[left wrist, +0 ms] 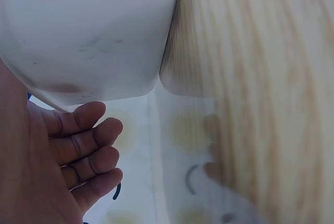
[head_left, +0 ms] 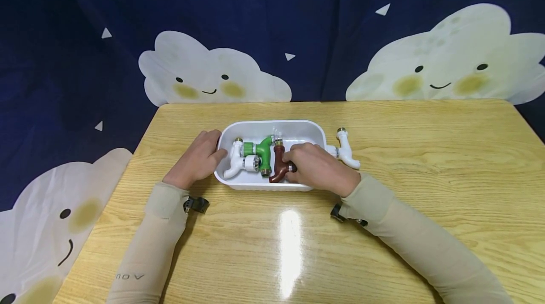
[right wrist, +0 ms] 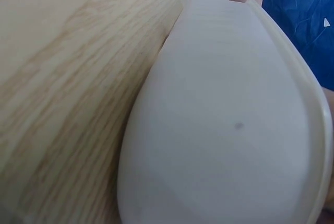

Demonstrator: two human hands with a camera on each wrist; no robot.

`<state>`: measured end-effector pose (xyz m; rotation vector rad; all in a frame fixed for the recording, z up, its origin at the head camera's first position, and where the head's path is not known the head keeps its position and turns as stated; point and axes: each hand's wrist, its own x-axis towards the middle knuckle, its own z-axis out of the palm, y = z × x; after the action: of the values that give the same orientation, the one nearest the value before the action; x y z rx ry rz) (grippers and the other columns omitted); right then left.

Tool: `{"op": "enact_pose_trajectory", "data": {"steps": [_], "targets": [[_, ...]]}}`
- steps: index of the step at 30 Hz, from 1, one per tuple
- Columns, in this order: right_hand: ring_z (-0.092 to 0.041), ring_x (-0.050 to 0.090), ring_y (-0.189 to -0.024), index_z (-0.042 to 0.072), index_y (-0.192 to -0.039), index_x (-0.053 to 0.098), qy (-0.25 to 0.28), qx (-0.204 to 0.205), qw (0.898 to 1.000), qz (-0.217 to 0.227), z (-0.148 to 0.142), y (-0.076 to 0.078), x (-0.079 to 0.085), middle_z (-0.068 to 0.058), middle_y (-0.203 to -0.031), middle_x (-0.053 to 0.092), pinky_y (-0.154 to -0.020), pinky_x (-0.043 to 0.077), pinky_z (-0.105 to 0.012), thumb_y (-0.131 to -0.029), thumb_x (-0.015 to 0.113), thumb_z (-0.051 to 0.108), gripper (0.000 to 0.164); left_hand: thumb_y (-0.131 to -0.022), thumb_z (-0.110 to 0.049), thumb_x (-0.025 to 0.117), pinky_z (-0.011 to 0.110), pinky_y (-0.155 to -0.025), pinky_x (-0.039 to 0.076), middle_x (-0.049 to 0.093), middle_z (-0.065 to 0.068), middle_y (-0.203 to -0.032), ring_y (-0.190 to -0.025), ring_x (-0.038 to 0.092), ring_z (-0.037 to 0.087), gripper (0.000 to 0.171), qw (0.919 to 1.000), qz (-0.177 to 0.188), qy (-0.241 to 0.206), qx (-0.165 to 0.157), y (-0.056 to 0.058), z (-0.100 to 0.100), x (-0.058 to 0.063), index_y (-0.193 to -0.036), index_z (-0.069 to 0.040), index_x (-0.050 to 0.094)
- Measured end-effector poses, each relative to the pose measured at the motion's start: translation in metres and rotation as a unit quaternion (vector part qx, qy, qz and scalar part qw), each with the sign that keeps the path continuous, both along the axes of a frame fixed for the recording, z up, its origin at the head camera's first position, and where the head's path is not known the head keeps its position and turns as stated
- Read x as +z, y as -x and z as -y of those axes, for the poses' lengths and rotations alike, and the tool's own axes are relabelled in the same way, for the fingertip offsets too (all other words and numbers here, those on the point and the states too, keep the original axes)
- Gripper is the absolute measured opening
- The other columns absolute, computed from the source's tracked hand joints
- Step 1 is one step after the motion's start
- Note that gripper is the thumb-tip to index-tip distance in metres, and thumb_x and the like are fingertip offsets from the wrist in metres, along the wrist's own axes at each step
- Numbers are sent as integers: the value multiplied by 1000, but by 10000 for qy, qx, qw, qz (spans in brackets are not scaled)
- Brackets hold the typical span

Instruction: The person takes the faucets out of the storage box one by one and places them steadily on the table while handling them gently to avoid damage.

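A white plastic bin (head_left: 317, 129) sits on the table with several plastic taps inside. My left hand (head_left: 197, 159) holds its left end, thumb over the rim and fingers along the outer wall; the left wrist view shows the bent fingers (left wrist: 96, 148) under the bin's end. Reaching over the front right rim, my right hand (head_left: 317, 166) grips a brown tap (head_left: 279, 164) by its handle side. Left of that lie a green tap (head_left: 264, 155) and a white tap (head_left: 234, 159). In the right wrist view the bin's outer wall (right wrist: 219, 109) hides the right fingers.
Another white tap (head_left: 347, 150) lies outside, close against the bin's right end. The wooden table (head_left: 447, 176) extends to both sides, its far edge meeting a dark blue curtain (head_left: 315, 20) printed with clouds.
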<state>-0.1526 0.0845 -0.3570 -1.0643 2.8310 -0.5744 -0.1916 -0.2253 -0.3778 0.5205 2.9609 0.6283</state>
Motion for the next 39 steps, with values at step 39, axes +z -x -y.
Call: {"op": "enact_pose_trajectory", "data": {"steps": [39], "targets": [[-10, 59, -76, 10, -96, 76, 58, 243, 9984, -516, -9, -1, 14, -3, -89, 71, -70, 50, -30, -87, 75, 14, 10, -97, -24, 46, 42, -87, 40, 60, 14, -98, -99, 49, 29, 30, 9999, 101, -31, 26, 0, -1, 1, -113, -2, 58]]}}
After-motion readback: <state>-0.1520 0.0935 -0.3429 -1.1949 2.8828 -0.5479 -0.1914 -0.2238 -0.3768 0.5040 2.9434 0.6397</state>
